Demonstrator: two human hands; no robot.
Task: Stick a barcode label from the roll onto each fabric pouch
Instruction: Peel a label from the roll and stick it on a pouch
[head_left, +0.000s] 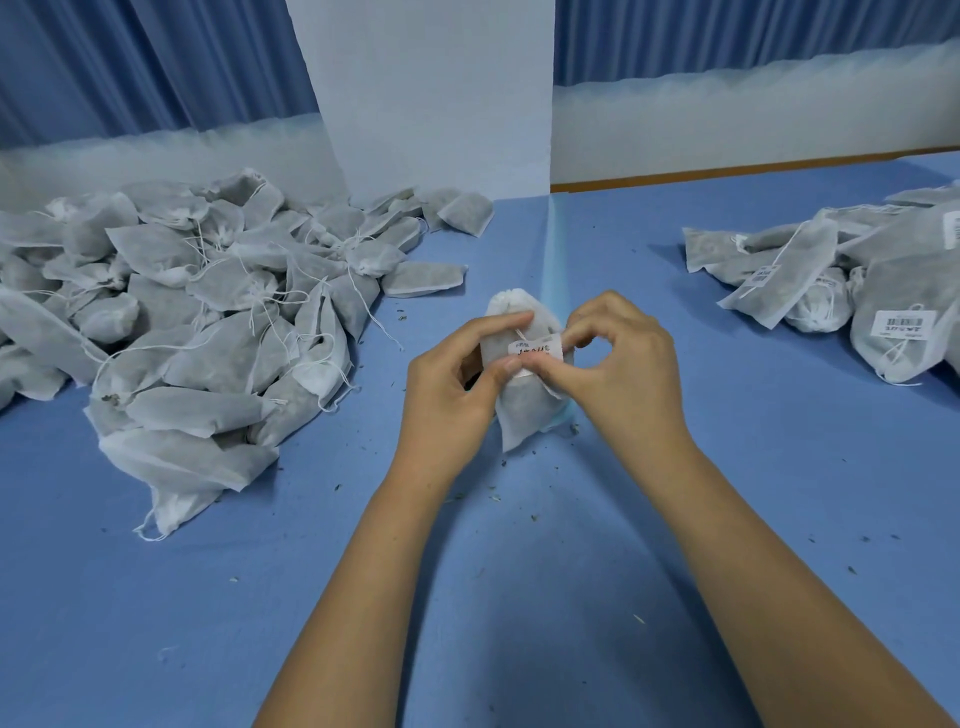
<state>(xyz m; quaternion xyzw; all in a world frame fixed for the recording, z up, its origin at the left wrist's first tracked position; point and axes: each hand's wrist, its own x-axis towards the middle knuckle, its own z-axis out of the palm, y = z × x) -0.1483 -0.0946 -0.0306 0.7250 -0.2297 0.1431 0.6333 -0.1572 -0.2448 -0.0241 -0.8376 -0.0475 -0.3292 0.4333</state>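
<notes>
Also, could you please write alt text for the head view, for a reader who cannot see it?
A person's left hand grips a fabric pouch at a blue table while the right hand pinches a barcode label against its front. A big heap of pouches lies left, and a smaller pile with labels showing lies right.

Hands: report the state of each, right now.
Left hand: closed, gripping the fabric pouch, thumb on the barcode label.
Right hand: closed, pinching the barcode label against the pouch.

Grey pouch (524, 410) ctr; label (535, 349) prob. half-stuck.
</notes>
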